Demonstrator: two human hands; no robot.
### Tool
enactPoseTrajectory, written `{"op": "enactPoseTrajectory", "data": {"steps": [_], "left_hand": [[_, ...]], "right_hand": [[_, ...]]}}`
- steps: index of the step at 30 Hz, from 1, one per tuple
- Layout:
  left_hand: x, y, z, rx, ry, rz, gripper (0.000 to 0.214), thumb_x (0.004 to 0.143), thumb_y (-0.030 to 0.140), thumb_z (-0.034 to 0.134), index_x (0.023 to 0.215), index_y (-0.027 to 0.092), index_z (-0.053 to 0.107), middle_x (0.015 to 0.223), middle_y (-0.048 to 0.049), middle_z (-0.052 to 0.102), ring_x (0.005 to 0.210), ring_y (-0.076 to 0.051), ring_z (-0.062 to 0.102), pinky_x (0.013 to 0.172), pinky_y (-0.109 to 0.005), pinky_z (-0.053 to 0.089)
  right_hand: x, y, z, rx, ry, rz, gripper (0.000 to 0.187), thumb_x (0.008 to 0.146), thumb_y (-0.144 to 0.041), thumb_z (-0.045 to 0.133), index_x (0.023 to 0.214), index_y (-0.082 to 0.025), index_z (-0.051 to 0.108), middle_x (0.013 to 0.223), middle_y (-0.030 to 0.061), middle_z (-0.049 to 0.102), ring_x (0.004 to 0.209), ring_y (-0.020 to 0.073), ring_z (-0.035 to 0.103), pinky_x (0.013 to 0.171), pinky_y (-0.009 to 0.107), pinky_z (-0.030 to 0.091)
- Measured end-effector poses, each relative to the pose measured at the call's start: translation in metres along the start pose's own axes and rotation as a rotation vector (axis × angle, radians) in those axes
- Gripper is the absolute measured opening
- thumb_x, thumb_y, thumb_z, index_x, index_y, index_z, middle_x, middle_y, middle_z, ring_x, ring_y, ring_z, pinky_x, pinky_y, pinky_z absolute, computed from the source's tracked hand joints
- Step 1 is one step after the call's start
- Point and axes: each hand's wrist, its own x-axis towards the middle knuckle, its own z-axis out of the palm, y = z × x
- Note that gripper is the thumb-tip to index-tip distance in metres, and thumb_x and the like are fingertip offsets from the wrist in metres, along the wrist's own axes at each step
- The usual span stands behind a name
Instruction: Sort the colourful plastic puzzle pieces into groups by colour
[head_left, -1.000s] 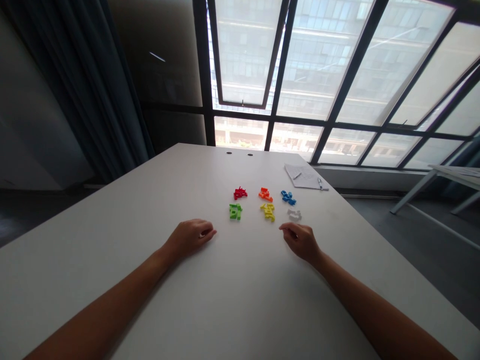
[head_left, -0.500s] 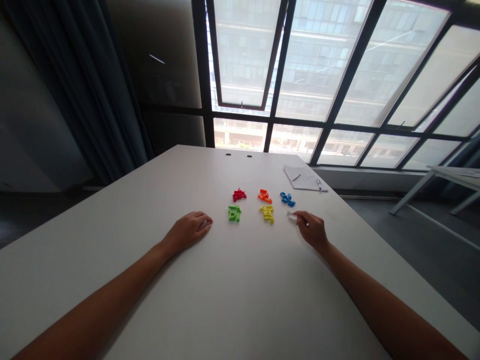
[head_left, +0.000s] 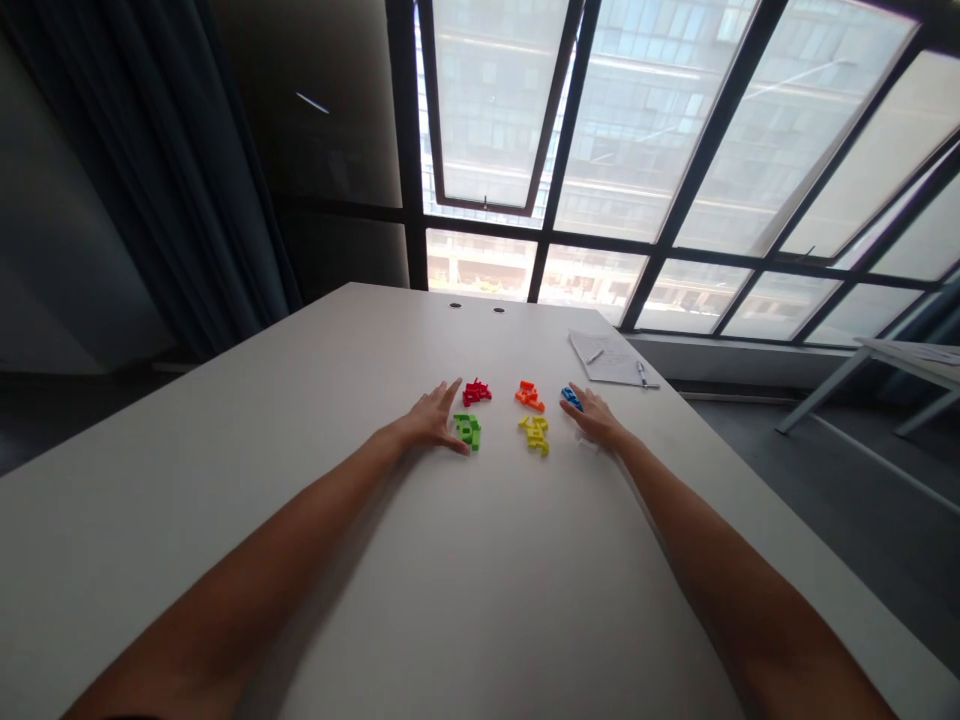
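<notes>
Small plastic pieces lie in colour-sorted piles on the white table. My left hand (head_left: pixel 431 420) is open at the left side of the green pieces (head_left: pixel 468 431), thumb and fingers spread around their near and far ends. Just beyond its fingertips are the red pieces (head_left: pixel 477 392). My right hand (head_left: pixel 595 415) is open too, its fingers stretched over the blue pieces (head_left: pixel 571 397) and partly covering them. White pieces (head_left: pixel 586 441) lie under that hand, mostly hidden. Between the hands sit the orange pieces (head_left: pixel 529 396) and the yellow pieces (head_left: pixel 535 435).
The white table (head_left: pixel 480 580) narrows away toward large windows. Printed paper (head_left: pixel 611 358) with two pens lies at its far right edge. Two dark round holes are near the far edge. Another table (head_left: pixel 907 362) stands at the right, and a dark curtain hangs at the left.
My left hand has moved forward and right to the green pieces, its fingers spreading. My right hand has let go of the white pieces, opened, and reached forward over the blue ones.
</notes>
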Motion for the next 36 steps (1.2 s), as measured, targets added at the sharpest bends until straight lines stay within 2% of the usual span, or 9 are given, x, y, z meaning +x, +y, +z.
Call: {"op": "enactPoseTrajectory", "data": {"steps": [3, 8, 14, 18, 23, 29, 32, 34, 36], "left_hand": [[0.021, 0.009, 0.000, 0.020, -0.071, 0.044, 0.153, 0.048, 0.076, 0.084, 0.163, 0.021, -0.001, 0.167, -0.0245, 0.009, 0.154, -0.042, 0.004, 0.122, -0.063, 0.009], [0.043, 0.025, 0.003, -0.018, -0.110, 0.152, 0.145, 0.049, 0.071, 0.086, 0.163, 0.029, 0.007, 0.168, -0.0153, 0.016, 0.153, -0.042, 0.016, 0.123, -0.063, 0.007], [0.050, 0.035, 0.018, -0.151, -0.017, 0.324, 0.141, 0.049, 0.059, 0.092, 0.163, 0.027, 0.015, 0.161, -0.0171, 0.034, 0.148, -0.040, 0.031, 0.122, -0.056, 0.024], [0.041, 0.036, 0.026, -0.263, 0.065, 0.363, 0.141, 0.048, 0.058, 0.093, 0.163, 0.025, 0.017, 0.157, -0.0189, 0.039, 0.143, -0.041, 0.038, 0.117, -0.053, 0.034], [0.018, 0.043, 0.024, -0.294, 0.168, 0.334, 0.121, 0.058, 0.054, 0.091, 0.159, 0.028, 0.030, 0.148, -0.0148, 0.046, 0.133, -0.036, 0.049, 0.111, -0.048, 0.043], [-0.001, 0.064, 0.018, -0.334, 0.317, 0.321, 0.077, 0.077, 0.042, 0.078, 0.146, 0.028, 0.048, 0.133, -0.0109, 0.054, 0.107, -0.026, 0.063, 0.095, -0.040, 0.055], [-0.006, 0.069, 0.010, -0.397, 0.382, 0.334, 0.055, 0.082, 0.033, 0.071, 0.135, 0.026, 0.058, 0.123, -0.0081, 0.059, 0.096, -0.020, 0.066, 0.089, -0.036, 0.056], [-0.012, 0.067, 0.003, -0.383, 0.374, 0.350, 0.043, 0.084, 0.032, 0.069, 0.126, 0.025, 0.064, 0.115, -0.0066, 0.062, 0.095, -0.020, 0.066, 0.090, -0.036, 0.055], [-0.021, 0.062, -0.006, -0.320, 0.344, 0.358, 0.031, 0.087, 0.035, 0.066, 0.115, 0.024, 0.070, 0.110, -0.0066, 0.065, 0.101, -0.023, 0.064, 0.096, -0.038, 0.052]], "right_hand": [[0.015, -0.014, 0.006, 0.007, -0.054, -0.042, 0.082, 0.096, -0.077, 0.029, 0.160, -0.027, 0.031, 0.163, 0.0163, 0.032, 0.150, 0.0380, 0.029, 0.119, 0.057, 0.022], [0.024, -0.049, 0.017, 0.072, -0.061, -0.217, 0.078, 0.096, -0.075, 0.033, 0.156, -0.026, 0.040, 0.160, 0.0125, 0.040, 0.147, 0.0334, 0.035, 0.119, 0.052, 0.025], [0.007, -0.090, 0.025, 0.132, 0.003, -0.402, 0.076, 0.090, -0.059, 0.060, 0.152, -0.019, 0.044, 0.148, 0.0151, 0.053, 0.138, 0.0332, 0.047, 0.115, 0.047, 0.035], [-0.011, -0.107, 0.031, 0.197, 0.060, -0.452, 0.073, 0.085, -0.049, 0.070, 0.148, -0.020, 0.047, 0.134, 0.0139, 0.064, 0.124, 0.0316, 0.059, 0.106, 0.046, 0.043], [-0.027, -0.117, 0.038, 0.429, 0.151, -0.445, 0.067, 0.080, -0.040, 0.076, 0.140, -0.024, 0.052, 0.120, 0.0096, 0.069, 0.109, 0.0269, 0.066, 0.098, 0.045, 0.051], [-0.040, -0.126, 0.041, 0.914, 0.015, -0.420, 0.061, 0.080, -0.039, 0.076, 0.135, -0.025, 0.053, 0.118, 0.0096, 0.068, 0.094, 0.0213, 0.071, 0.077, 0.037, 0.061], [-0.049, -0.126, 0.028, 0.994, -0.051, -0.496, 0.055, 0.086, -0.044, 0.071, 0.134, -0.024, 0.054, 0.122, 0.0109, 0.068, 0.107, 0.0236, 0.069, 0.087, 0.041, 0.060], [-0.058, -0.118, 0.010, 0.898, -0.051, -0.564, 0.050, 0.092, -0.047, 0.065, 0.135, -0.024, 0.054, 0.126, 0.0110, 0.068, 0.119, 0.0247, 0.065, 0.100, 0.046, 0.054], [-0.068, -0.101, -0.009, 0.692, -0.023, -0.587, 0.053, 0.094, -0.051, 0.061, 0.140, -0.025, 0.053, 0.136, 0.0118, 0.063, 0.129, 0.0267, 0.058, 0.109, 0.050, 0.047]]}}
